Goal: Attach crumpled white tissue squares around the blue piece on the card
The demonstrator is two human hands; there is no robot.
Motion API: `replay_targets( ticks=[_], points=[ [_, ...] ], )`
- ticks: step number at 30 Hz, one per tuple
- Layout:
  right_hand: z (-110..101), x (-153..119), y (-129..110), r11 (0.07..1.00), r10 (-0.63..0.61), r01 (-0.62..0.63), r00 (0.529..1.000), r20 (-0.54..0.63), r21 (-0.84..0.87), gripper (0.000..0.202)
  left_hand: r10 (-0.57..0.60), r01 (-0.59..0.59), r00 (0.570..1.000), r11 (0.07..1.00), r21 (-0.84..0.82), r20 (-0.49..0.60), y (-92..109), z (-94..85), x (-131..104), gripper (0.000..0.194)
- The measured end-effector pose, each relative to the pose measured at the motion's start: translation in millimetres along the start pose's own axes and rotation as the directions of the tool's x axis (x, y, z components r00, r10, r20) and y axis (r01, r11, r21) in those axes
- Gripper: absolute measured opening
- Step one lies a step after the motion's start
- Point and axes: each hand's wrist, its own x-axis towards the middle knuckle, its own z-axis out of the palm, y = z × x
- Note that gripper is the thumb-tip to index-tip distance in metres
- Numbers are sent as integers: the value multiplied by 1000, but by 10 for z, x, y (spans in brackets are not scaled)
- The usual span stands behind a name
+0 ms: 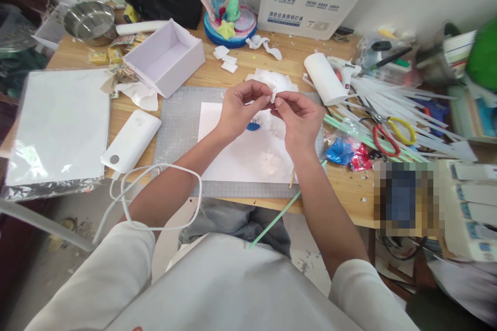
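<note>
My left hand and my right hand meet above a white sheet of paper on a grey cutting mat. Both are closed, thumbs against fingertips, pinching a small white scrap that looks like soft tissue. Just behind the fingers lies a heap of crumpled white tissue. Beneath them, a blue piece shows beside more white fluffy material, partly covered by my hands. A thin wooden stick rests near my right wrist.
Left stand a lilac box and a white power bank with a looped cable. Right are a white roll, scissors and many plastic sticks. Behind are a clay-decorated disc and an emergency-light box.
</note>
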Motion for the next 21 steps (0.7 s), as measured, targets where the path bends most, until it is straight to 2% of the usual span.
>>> replay_targets(
  ticks=[8,13,21],
  points=[
    [-4,-14,3,998,-45,45,999,-19,-37,19,-38,38,999,999,1,4,-20,-10,2,11],
    [-15,-13,13,999,-50,50,999,1,-18,17,-19,19,999,1000,-7,27,-19,-17,14,12],
    [-16,-7,67,994,-106,106,994,8,-39,20,-92,97,994,992,-79,55,-13,-24,7,13]
  ],
)
